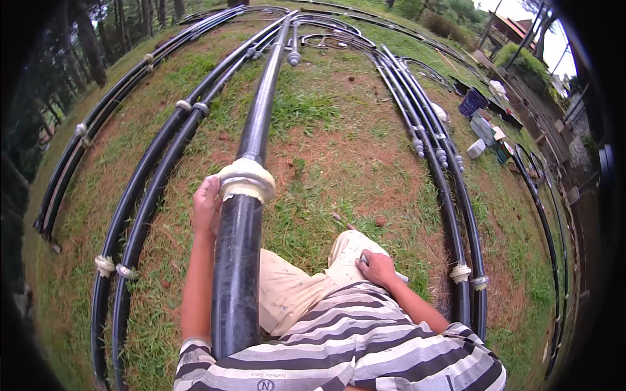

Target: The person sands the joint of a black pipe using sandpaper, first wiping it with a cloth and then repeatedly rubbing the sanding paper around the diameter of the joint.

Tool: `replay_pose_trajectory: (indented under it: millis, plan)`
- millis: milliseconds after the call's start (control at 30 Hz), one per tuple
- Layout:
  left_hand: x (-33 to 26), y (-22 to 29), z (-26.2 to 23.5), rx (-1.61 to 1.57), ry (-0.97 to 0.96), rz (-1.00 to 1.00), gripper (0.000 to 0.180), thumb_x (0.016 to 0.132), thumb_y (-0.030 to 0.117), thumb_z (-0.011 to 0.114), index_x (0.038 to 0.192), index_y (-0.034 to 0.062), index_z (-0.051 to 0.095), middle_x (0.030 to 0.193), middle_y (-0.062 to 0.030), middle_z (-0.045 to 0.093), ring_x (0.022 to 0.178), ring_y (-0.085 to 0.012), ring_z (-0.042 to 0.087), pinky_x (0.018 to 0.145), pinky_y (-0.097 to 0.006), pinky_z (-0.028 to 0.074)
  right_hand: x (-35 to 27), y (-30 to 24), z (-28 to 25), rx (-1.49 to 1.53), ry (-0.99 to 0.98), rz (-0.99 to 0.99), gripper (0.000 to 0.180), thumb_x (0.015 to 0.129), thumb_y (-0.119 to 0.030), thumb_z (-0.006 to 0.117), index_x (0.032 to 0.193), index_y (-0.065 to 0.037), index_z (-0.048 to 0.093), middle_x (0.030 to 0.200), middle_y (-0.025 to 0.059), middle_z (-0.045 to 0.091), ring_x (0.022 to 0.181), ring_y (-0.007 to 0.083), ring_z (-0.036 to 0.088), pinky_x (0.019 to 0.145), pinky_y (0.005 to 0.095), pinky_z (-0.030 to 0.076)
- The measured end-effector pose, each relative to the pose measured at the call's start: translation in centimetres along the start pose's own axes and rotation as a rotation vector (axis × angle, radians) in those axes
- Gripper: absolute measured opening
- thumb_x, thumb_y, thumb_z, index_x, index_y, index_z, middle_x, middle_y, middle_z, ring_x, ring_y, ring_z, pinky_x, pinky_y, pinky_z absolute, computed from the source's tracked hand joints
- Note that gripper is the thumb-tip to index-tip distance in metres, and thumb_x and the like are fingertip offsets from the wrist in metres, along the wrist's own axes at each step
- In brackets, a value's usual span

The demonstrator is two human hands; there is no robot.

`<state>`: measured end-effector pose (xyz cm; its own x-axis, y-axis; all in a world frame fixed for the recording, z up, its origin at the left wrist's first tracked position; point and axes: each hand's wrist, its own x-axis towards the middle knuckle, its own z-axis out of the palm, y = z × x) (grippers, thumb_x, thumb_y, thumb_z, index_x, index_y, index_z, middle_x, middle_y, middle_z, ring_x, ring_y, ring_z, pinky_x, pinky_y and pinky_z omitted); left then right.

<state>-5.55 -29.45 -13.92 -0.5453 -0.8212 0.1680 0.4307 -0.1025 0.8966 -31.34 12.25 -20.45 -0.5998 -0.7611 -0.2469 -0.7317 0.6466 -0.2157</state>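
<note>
The left hand is pressing flat on the pipe — running centre upward — beside its white joint; the right hand is gripping a small tool.

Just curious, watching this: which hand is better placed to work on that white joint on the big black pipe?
Probably the left hand: it already touches the white joint on the pipe. The right hand rests back on the knee, holding something small.

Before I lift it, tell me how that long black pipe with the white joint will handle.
The black pipe will probably sag: it runs far out over the grass. Being round and smooth, it may roll or slip, though the left hand beside the white joint steadies it. The right hand rests on the knee.
</note>
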Motion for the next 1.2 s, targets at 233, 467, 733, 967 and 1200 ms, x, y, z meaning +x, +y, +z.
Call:
replay_pose_trajectory:
  millis: [233,467,733,967,1200]
  plan:
    - [-1.2,-0.4,-1.6,-0.124,0.114,-0.107,0.037,0.109,0.041,0.060,0.122,0.0067,0.070,0.115,-0.0009,0.072,0.105,-0.0107,0.066,0.095,-0.031,0.053,0.4,-1.4,1.4,-0.061,-0.034,-0.008,0.037,0.097,-0.046,0.069,0.102,-0.009,0.068,0.086,0.0244,0.073,0.086,0.0465,0.071,0.077,0.0568,0.054]
    - [-1.9,-2.2,-1.9,-0.251,0.108,-0.186,0.033,0.109,0.041,0.059,0.119,0.0109,0.070,0.109,0.0013,0.071,0.099,-0.0096,0.064,0.095,-0.033,0.053,0.8,-0.7,1.7,-0.070,0.010,-0.027,0.035,0.098,-0.042,0.070,0.096,-0.007,0.068,0.082,0.0239,0.072,0.079,0.0466,0.070,0.072,0.0555,0.053]
    - [-1.2,-3.9,-2.1,-0.436,-0.007,-0.181,0.035,0.108,0.043,0.061,0.121,0.0113,0.068,0.108,0.0025,0.071,0.101,-0.0095,0.065,0.095,-0.034,0.053,1.3,-1.2,1.3,-0.104,0.005,-0.020,0.036,0.098,-0.042,0.070,0.094,-0.006,0.068,0.081,0.0248,0.072,0.079,0.0470,0.070,0.071,0.0561,0.053]
    - [-1.3,-4.0,-2.1,-0.445,-0.009,-0.164,0.042,0.108,0.045,0.061,0.127,0.0088,0.066,0.113,0.0013,0.071,0.106,-0.0098,0.065,0.095,-0.034,0.054,1.4,-1.3,1.4,-0.096,0.001,-0.017,0.035,0.098,-0.041,0.070,0.094,-0.006,0.069,0.082,0.0256,0.072,0.081,0.0474,0.071,0.072,0.0564,0.053]
    - [-1.5,-4.4,-1.8,-0.397,0.046,-0.120,0.045,0.108,0.047,0.060,0.127,0.0061,0.067,0.114,-0.0007,0.071,0.107,-0.0110,0.065,0.095,-0.034,0.055,1.2,-1.8,0.9,-0.085,0.008,0.002,0.034,0.098,-0.040,0.070,0.096,-0.006,0.071,0.083,0.0262,0.072,0.082,0.0475,0.071,0.074,0.0561,0.054]
